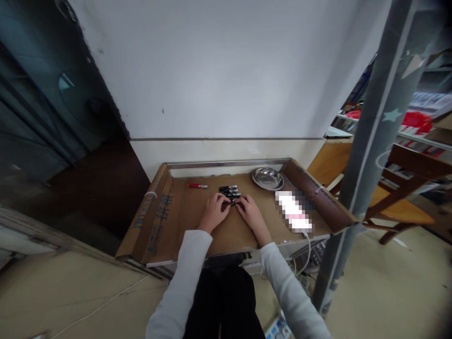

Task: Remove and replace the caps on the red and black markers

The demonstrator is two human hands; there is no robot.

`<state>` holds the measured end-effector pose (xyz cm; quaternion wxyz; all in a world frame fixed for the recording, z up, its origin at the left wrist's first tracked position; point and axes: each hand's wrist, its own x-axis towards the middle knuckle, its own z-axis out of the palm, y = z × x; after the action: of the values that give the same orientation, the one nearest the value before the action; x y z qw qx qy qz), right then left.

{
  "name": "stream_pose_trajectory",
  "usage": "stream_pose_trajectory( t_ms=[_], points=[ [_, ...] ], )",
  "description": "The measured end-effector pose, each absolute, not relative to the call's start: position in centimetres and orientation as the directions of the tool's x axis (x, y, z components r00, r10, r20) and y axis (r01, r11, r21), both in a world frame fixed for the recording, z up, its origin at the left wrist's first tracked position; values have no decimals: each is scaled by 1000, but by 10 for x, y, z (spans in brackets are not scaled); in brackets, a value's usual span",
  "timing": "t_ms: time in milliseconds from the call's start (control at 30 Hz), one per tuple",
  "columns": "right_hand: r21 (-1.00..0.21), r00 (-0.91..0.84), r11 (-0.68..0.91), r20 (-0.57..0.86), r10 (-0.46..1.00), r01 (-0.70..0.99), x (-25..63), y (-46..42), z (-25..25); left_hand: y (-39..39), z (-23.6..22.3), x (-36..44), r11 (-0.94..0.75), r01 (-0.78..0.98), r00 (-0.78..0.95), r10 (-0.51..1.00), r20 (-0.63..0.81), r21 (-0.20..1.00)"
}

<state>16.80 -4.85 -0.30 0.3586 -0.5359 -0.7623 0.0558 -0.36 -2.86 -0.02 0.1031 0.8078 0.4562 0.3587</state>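
Both my hands rest on a cardboard-covered table (183,221), close together. My left hand (214,211) and my right hand (250,210) have their fingers curled and pinch a small dark object (232,201) between them; I cannot make out what it is. Just beyond my fingertips lie several black pens or markers (229,190) side by side. A red marker (197,186) lies apart to the left of them.
A round metal bowl (267,178) stands at the table's back right. A blurred white and pink item (294,211) with a cable lies on the right side. A grey post (367,141) stands right of the table; wooden chairs (406,188) behind it. White wall (219,70) ahead.
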Motion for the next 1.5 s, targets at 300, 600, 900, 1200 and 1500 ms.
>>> stream_pose_trajectory(
  t_ms=[300, 600, 900, 1200, 1500],
  points=[
    [-240, -111, 261, 499, 859, 935, 167, -49, 0, -23, -1, -2, -483, 758, 259, 839, 478, 438],
    [-276, -65, 232, 503, 862, 933, 168, -48, -2, -24, 2, -3, -400, 781, 141, 861, 488, 480],
    [-279, -88, 248, 483, 871, 928, 167, -49, 0, 0, 7, -22, -89, 910, -136, 859, 494, 405],
    [-513, -45, 358, 525, 850, 780, 167, -54, 6, -4, 7, -43, -54, 906, -145, 892, 428, 420],
    [-984, 2, 86, 86, 996, -156, 136, -58, 18, -62, 31, -10, -566, 472, 320, 824, 467, 676]
  ],
)
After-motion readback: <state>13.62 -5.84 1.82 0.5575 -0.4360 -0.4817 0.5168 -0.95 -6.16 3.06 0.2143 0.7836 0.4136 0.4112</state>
